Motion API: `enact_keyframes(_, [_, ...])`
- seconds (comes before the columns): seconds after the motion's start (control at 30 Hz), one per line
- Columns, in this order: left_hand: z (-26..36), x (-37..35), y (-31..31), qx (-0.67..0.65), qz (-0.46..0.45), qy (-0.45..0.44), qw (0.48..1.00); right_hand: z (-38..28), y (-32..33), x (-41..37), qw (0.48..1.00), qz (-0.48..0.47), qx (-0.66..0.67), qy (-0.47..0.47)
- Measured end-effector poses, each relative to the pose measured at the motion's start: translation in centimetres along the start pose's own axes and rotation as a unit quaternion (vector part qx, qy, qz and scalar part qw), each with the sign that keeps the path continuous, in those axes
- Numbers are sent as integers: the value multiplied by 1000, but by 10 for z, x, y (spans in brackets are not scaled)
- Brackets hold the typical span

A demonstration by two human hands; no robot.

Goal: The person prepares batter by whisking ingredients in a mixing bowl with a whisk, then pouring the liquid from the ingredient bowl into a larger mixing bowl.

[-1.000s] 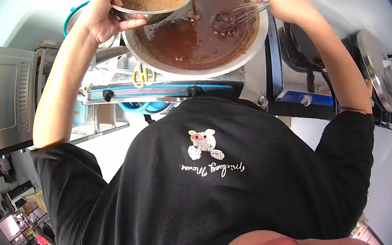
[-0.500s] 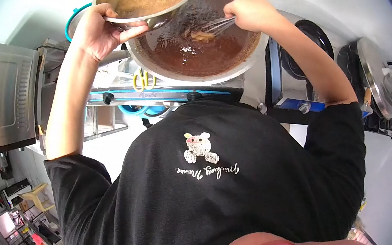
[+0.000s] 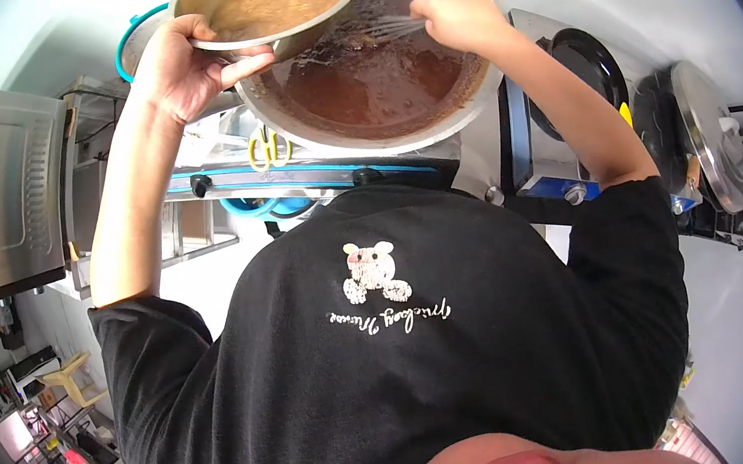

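A metal bowl (image 3: 198, 14) of light brown, lumpy liquid (image 3: 277, 0) is in my left hand (image 3: 183, 73), thumb over the rim and fingers underneath. It is held above the left part of a large round pan (image 3: 275, 122). Dark brown liquid (image 3: 380, 88) fills the pan, with darker crust on its far inner wall. My right hand (image 3: 462, 20) is closed around the handle of a wire whisk (image 3: 390, 28). The whisk's wires point left into the dark liquid, and its handle is hidden in my fist.
The pan stands on a stove with a knob-fitted front panel (image 3: 288, 177). Yellow-handled scissors (image 3: 269, 151) hang close to the pan's left edge. To the right are a black pan (image 3: 591, 68) and a steel lid (image 3: 714, 136). An oven (image 3: 0, 189) stands at left.
The whisk has moved up and slightly left within the dark liquid. The pale clump at its wires no longer shows. My left hand still supports the bowl.
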State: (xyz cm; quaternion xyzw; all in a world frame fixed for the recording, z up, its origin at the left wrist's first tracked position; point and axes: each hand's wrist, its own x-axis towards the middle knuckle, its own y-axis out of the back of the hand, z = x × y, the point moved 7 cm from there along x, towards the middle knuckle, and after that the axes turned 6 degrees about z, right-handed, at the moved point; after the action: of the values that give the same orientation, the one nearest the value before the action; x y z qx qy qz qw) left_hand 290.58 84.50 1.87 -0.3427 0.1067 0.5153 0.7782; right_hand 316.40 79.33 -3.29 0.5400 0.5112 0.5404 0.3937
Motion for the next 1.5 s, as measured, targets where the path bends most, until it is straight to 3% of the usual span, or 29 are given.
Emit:
enact_keyframes(0.17, [1,0,-2,19,-18,-27,999,15,16,-19,995,-103,-11,-12])
enact_keyframes(0.3, [-1,-1,-1,15,-18,-23,999,44,23,4,994,-69,-82,-15])
enact_keyframes(0.47, [2,-3,1,16,-25,-33,999,18,10,23,998,1,-57,-18])
enact_keyframes(0.6, [3,-5,2,19,-17,-43,999,-7,-2,2,999,-45,-13,-2])
enact_keyframes(0.8, [3,-4,6,18,-16,-35,999,40,7,8,995,-83,-46,5])
enact_keyframes(1.0, [1,-3,9,6,-22,-34,999,8,4,27,998,10,-67,0])
enact_keyframes(1.13, [1,-5,6,8,-21,-29,999,-6,-1,2,998,-32,-34,30])
enact_keyframes(1.23, [3,-6,6,-7,-12,-35,999,20,4,-2,994,-101,-43,11])
enact_keyframes(1.37, [1,-4,7,-6,-16,-13,1000,47,11,21,993,-71,-94,-16])
enact_keyframes(1.43, [0,-5,4,-2,-27,-21,999,26,10,27,997,-7,-77,-12])
enact_keyframes(1.5, [1,-8,1,15,-23,-21,999,-2,2,15,998,-35,-54,-17])
